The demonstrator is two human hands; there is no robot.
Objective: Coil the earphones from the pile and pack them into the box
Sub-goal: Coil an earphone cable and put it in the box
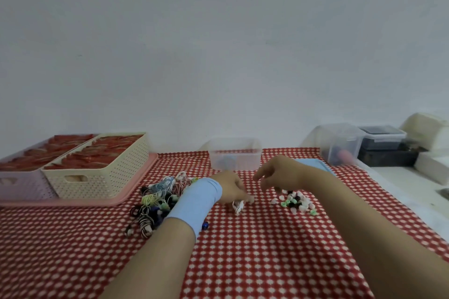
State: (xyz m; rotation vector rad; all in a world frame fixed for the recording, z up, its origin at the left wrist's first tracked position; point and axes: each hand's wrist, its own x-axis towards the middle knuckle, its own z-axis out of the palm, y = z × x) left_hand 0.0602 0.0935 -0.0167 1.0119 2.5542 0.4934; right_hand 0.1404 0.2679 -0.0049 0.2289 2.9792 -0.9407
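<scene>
My left hand is curled down on a white earphone, pinning its bundle to the tabletop; my right hand hangs just beside it, fingers loosely bent, holding nothing I can see. The clear box stands just beyond both hands; the pile of tangled coloured earphones lies left, partly behind my left wrist; small coloured bits lie scattered below my right hand. I judge this coil is nearly wound; next it wants securing without springing loose, then lifting forward into the box. The white cord looks thin, tightly looped and compact.
</scene>
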